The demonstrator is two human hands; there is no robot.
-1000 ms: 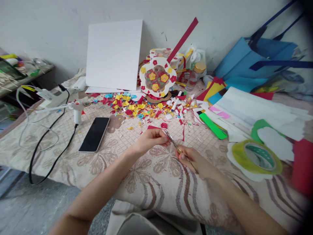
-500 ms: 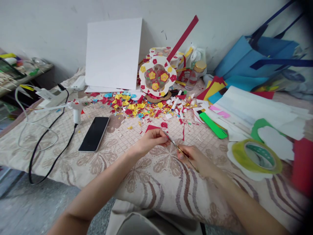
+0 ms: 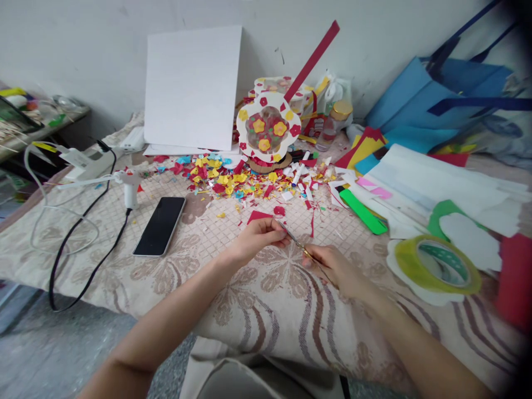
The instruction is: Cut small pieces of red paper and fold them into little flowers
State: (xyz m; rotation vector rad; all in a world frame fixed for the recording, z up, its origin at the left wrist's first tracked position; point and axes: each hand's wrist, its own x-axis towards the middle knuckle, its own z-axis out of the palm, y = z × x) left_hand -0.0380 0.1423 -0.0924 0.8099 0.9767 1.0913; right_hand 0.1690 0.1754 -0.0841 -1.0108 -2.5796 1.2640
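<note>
My left hand (image 3: 256, 238) is pinched closed over the patterned cloth, its fingertips pressed round something small that I cannot make out. My right hand (image 3: 332, 265) grips small scissors (image 3: 297, 245), whose thin blades point up-left to the left fingertips. A red paper piece (image 3: 257, 216) lies just beyond the left hand. Behind it spreads a heap of red, yellow and blue paper scraps (image 3: 233, 183), and a white flower-shaped disc with paper blossoms (image 3: 268, 128) leans upright at the back.
A black phone (image 3: 160, 226) lies left of my hands, with a white glue gun (image 3: 128, 185) and its black cable (image 3: 78, 260) further left. A yellow-green tape roll (image 3: 438, 269), coloured paper sheets (image 3: 415, 188), a blue bag (image 3: 436, 105) and a white board (image 3: 193, 88) surround the area.
Both hands stay together at the scissors; they have drifted very slightly up in the picture. Nothing else has moved.
</note>
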